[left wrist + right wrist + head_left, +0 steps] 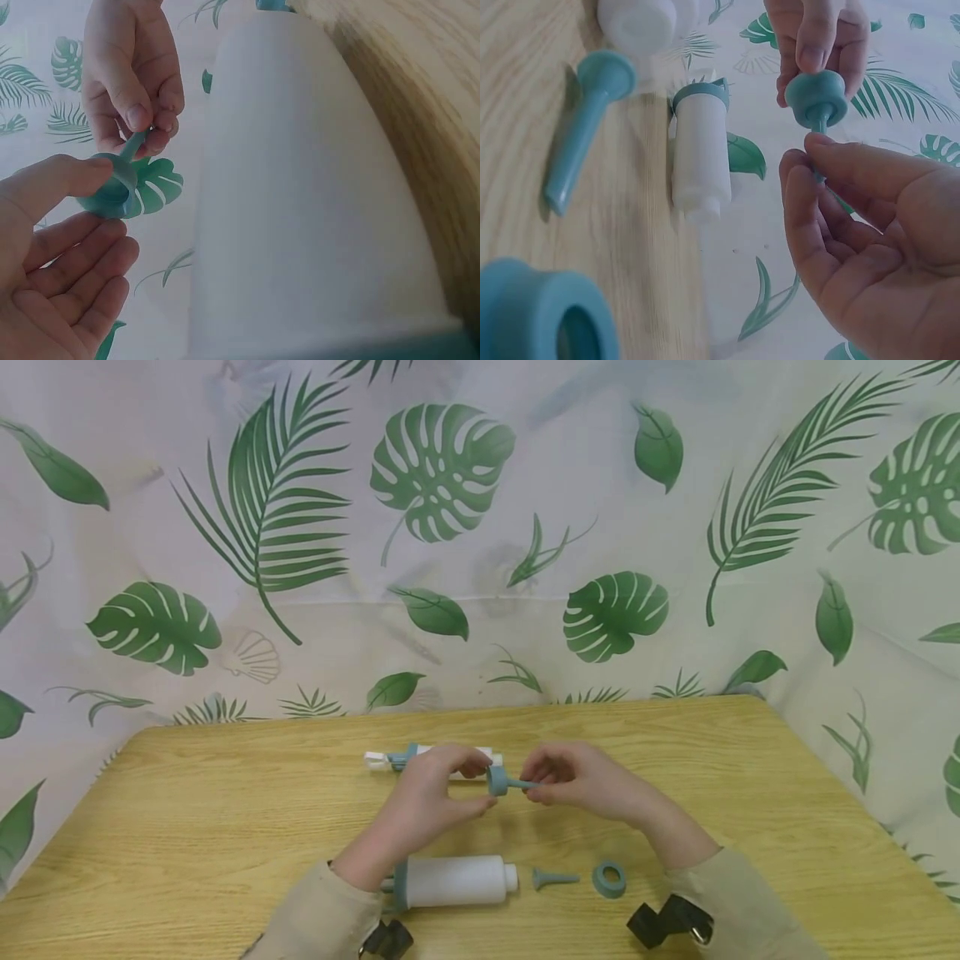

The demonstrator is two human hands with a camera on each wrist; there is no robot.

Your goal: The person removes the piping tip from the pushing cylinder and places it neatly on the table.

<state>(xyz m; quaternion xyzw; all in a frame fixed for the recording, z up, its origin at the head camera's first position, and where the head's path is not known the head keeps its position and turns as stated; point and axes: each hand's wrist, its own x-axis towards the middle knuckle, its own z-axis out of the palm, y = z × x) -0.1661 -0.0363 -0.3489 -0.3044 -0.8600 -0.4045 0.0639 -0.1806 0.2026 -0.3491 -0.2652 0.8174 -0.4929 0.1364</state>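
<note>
My left hand pinches a teal ring cap between thumb and fingers, above the table. From the cap's right side sticks a slim teal nozzle. Thumb and fingers of my right hand pinch the nozzle's narrow end. In the right wrist view the stem comes out through the cap. The left wrist view shows the cap's hollow open side. Behind my left hand lies a white cylinder with a teal collar, partly covered by that hand in the head view.
Nearer me a larger white cylinder with a teal collar lies on the wooden table. To its right are a second teal nozzle and another teal ring cap. A leaf-print cloth hangs behind the table.
</note>
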